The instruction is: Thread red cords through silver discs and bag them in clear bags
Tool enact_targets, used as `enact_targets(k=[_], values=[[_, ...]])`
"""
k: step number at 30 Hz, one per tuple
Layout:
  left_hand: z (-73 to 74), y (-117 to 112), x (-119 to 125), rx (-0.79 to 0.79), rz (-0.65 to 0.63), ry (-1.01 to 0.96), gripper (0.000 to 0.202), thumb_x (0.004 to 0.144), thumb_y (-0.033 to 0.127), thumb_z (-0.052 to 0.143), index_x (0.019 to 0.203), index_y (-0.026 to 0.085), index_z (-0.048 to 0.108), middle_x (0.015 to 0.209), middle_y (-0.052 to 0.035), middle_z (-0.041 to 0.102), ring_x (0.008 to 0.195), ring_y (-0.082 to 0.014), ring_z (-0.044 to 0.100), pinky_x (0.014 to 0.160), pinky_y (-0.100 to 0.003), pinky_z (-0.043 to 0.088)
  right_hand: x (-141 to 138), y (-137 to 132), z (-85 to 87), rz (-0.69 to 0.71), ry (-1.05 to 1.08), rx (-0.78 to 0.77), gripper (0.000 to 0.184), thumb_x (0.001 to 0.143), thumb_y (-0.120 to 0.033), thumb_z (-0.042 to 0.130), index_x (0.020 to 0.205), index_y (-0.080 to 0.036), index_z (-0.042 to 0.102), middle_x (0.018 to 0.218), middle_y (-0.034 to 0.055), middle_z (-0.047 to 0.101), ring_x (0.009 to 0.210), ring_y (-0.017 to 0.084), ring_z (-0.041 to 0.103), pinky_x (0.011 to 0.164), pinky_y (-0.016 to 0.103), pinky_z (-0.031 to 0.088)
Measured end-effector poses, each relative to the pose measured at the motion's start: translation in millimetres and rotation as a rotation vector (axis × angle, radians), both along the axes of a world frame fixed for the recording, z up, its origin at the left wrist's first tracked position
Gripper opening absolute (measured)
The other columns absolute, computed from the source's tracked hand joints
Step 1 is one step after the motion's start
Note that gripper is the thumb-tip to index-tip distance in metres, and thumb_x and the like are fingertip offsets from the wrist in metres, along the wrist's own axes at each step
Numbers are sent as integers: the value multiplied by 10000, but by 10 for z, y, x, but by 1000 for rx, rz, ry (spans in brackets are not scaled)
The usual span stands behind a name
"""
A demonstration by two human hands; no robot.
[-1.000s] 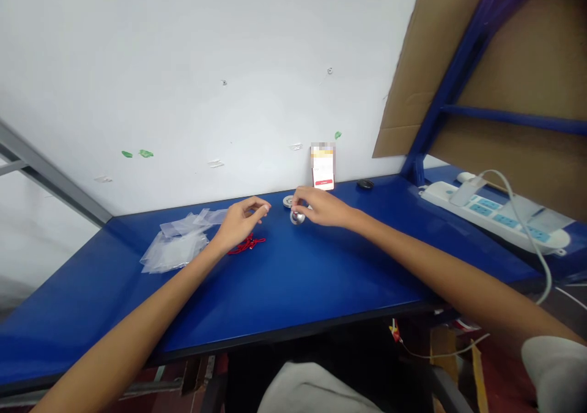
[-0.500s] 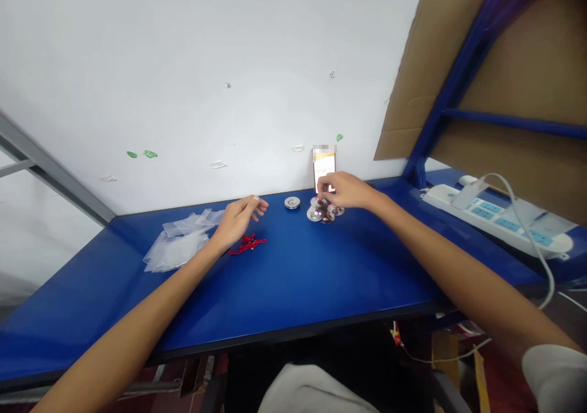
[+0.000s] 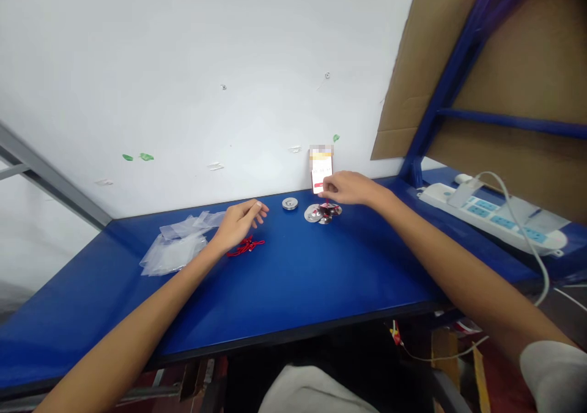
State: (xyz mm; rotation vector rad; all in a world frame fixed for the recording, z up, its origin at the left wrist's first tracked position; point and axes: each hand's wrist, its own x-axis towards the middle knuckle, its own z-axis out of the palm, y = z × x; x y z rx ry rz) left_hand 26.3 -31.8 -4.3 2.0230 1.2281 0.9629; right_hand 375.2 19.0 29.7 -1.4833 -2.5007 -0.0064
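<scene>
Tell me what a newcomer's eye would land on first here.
The glossy blue workbench stands out first, below a white wall. Near its middle, the right hand hovers over a small cluster of round metal discs, while the left hand sits beside a tangle of red cord. A white power strip lies far right.

The right hand (image 3: 348, 188) has moved right along the counter's (image 3: 284, 278) back edge, farther from the lone round metal disc (image 3: 290, 203). Beneath it, a cluster of metal discs (image 3: 313, 214) has appeared, lying flatter and more spread than half a second ago.
</scene>
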Motion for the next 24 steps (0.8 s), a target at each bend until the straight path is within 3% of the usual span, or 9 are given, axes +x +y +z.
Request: enact_targets(k=[3, 7, 9, 12, 15, 18, 24], values=[[30, -14, 18, 33, 15, 45, 455, 1064, 512, 465, 991, 184, 771, 922, -85, 778, 762, -199, 706, 688, -306, 555, -188, -21, -175, 104, 127, 167, 277, 1070, -402, 552, 1068, -184, 724, 1105, 139, 758, 1014, 283, 678, 758, 340, 478], [86, 27, -84, 124, -19, 215, 403, 1048, 440, 462, 972, 207, 781, 906, -67, 793, 767, -207, 719, 692, -301, 543, -550, -50, -489, 259, 152, 200, 313, 1091, -350, 536, 1313, -192, 689, 1289, 154, 720, 1184, 300, 658, 981, 409, 520], [130, 69, -204, 155, -97, 375, 342, 1005, 392, 506, 916, 229, 794, 894, -53, 798, 766, -213, 719, 687, -295, 527, -695, -40, -623, 300, 85, 221, 318, 1070, -274, 565, 1347, -183, 694, 1363, 166, 697, 1228, 312, 641, 1067, 446, 492], [219, 120, -406, 126, -244, 576, 273, 926, 339, 570, 863, 262, 824, 924, -45, 806, 774, -218, 713, 683, -290, 508, -797, -3, -738, 278, 42, 241, 306, 1071, -180, 523, 1274, -184, 752, 1300, 156, 730, 1197, 304, 645, 1043, 444, 501], [334, 125, -561, 12, -322, 638, 283, 893, 339, 578, 946, 283, 850, 1034, -48, 813, 865, -229, 731, 742, -290, 526, -788, 24, -759, 256, 74, 281, 289, 1082, -199, 527, 1182, -208, 799, 1231, 131, 751, 1145, 289, 650, 984, 423, 518], [448, 99, -662, -116, -294, 708, 305, 881, 369, 592, 1046, 274, 830, 1115, -46, 808, 962, -241, 731, 798, -293, 527, -743, 32, -721, 279, 116, 342, 279, 1089, -240, 546, 1111, -212, 823, 1235, 121, 749, 1093, 281, 651, 919, 412, 523], [469, 89, -754, -332, -132, 881, 259, 796, 497, 725, 893, 263, 785, 847, -46, 792, 759, -244, 700, 654, -311, 458, -690, -16, -582, 202, 177, 490, 287, 1093, -332, 580, 1103, -231, 848, 1002, 120, 751, 959, 271, 654, 839, 410, 484]])
